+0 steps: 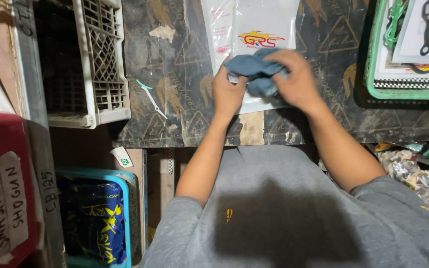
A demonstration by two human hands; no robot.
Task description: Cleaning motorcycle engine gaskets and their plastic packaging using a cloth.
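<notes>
A crumpled blue-grey cloth is bunched between both my hands above a dark worktop. My left hand grips its lower left side. From the right, my right hand closes over the cloth, fingers curled on top. Whatever the cloth may wrap is hidden. Under my hands lies a white plastic bag with a red and yellow logo.
A white plastic crate stands at the left of the worktop. A green tray with printed packets sits at the right. A small teal-handled tool lies on the worktop. A blue crate and a red box sit below left.
</notes>
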